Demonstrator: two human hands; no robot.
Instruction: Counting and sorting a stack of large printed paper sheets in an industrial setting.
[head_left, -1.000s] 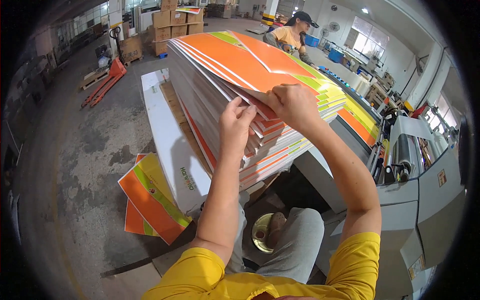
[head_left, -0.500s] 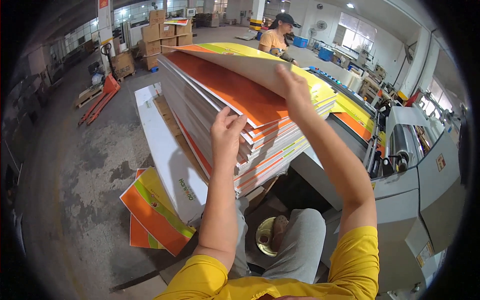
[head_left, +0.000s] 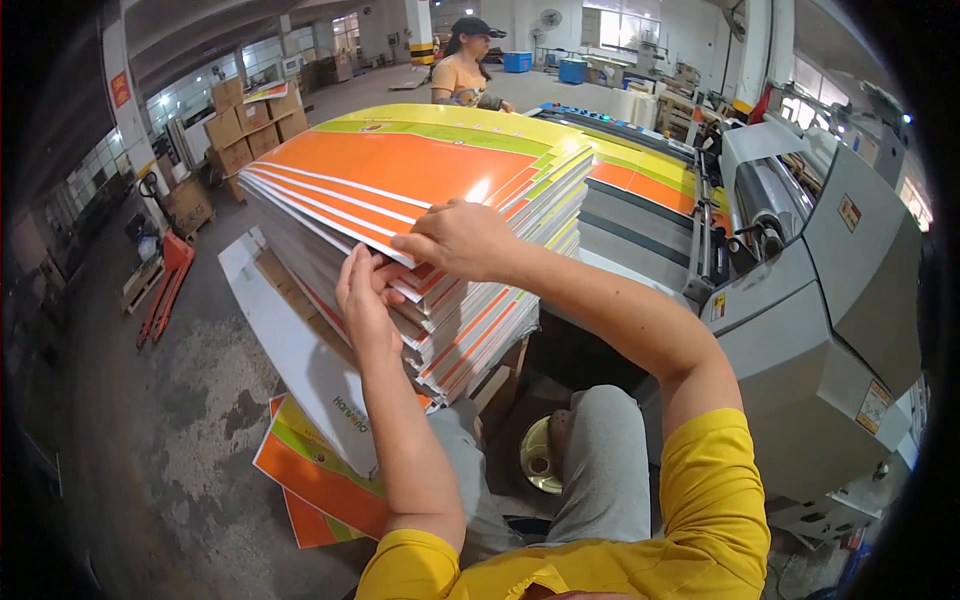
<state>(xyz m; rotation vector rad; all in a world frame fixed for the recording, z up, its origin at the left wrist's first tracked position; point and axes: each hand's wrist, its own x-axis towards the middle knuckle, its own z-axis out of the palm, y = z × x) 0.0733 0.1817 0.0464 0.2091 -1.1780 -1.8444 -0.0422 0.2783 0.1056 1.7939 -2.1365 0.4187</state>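
Factory floor below: left hand (head_left: 365, 300) and right hand (head_left: 455, 240) both pinch the near edge of a stack of orange printed sheets (head_left: 420, 190), grey machine (head_left: 820, 300) right of them.

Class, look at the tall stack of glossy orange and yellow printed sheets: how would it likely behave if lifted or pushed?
The stack of printed sheets is thick, so probably heavy to lift whole. Its upper sheets bow and fan where the left hand and right hand grip the edge, suggesting floppiness. The glossy sheen hints sheets may slide.
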